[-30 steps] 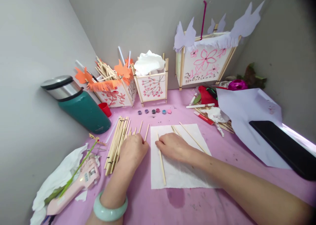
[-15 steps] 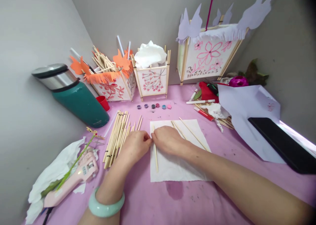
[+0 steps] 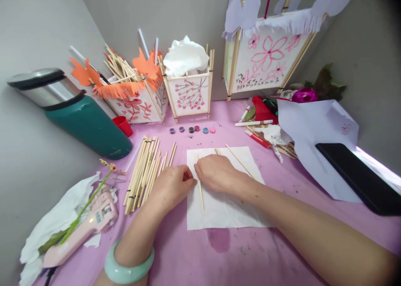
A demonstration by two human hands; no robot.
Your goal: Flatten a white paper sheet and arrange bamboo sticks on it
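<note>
A white paper sheet point(image 3: 225, 206) lies on the pink table point(image 3: 188, 261). A thin wooden stick point(image 3: 201, 196) lies along the sheet's left side. My right hand point(image 3: 216, 173) rests knuckles-up on the sheet with its fingers curled down onto the stick's upper part. My left hand point(image 3: 171, 187), with a pale green bangle point(image 3: 128, 267) on its wrist, sits at the sheet's left edge, its fingertips pinched together beside the stick. Whether the left fingers grip the stick or the paper edge I cannot make out. Two more sticks point(image 3: 239, 161) lie on the sheet behind my right hand.
A bundle of wooden sticks point(image 3: 142, 173) lies left of the sheet. Beyond stand a green flask point(image 3: 84, 123), three paper lanterns point(image 3: 191, 91), small paint pots point(image 3: 192, 129) and markers point(image 3: 255, 123). A pink glue gun point(image 3: 81, 231) lies at left, white paper point(image 3: 313, 127) and a black phone point(image 3: 360, 177) at right.
My two hands have come together at the sheet's left edge. The stick under my right hand has shifted left, nearer that edge. The view has tilted down slightly.
</note>
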